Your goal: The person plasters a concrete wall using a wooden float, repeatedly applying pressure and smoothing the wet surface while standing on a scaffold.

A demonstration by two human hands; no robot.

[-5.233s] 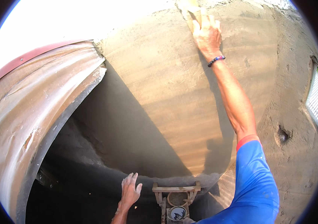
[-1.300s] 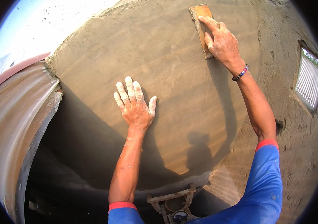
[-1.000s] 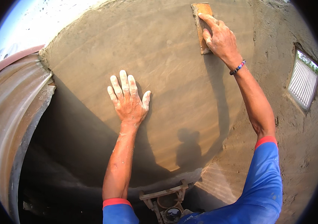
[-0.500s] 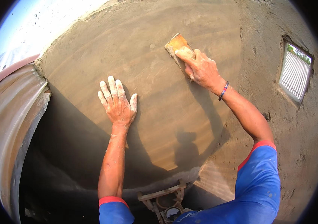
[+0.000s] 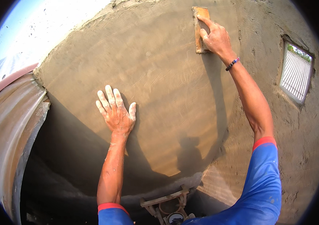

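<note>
My right hand (image 5: 216,37) grips an orange plastering float (image 5: 203,14) smeared with mortar, its long side nearly upright against the plaster wall (image 5: 155,67). The forefinger stretches along the float's back; the handle is mostly hidden by the hand. Lower down and to the left, my left hand (image 5: 118,112) holds nothing. Its fingers are spread, with pale dust on their tips, and it lies against or very near the same wall. Faint curved scratches mark the grey-brown plaster between the hands.
A small window opening (image 5: 297,71) pierces the right-hand wall. Bent corrugated sheets (image 5: 13,127) stand at the left, with a ragged edge. Below me are a wooden frame (image 5: 165,198) and a round container (image 5: 175,217). Shadow covers the wall's lower left.
My right hand has carried the float up and to the right, turning it from a slant to nearly upright. My left hand has shifted slightly down in view, fingers still spread.
</note>
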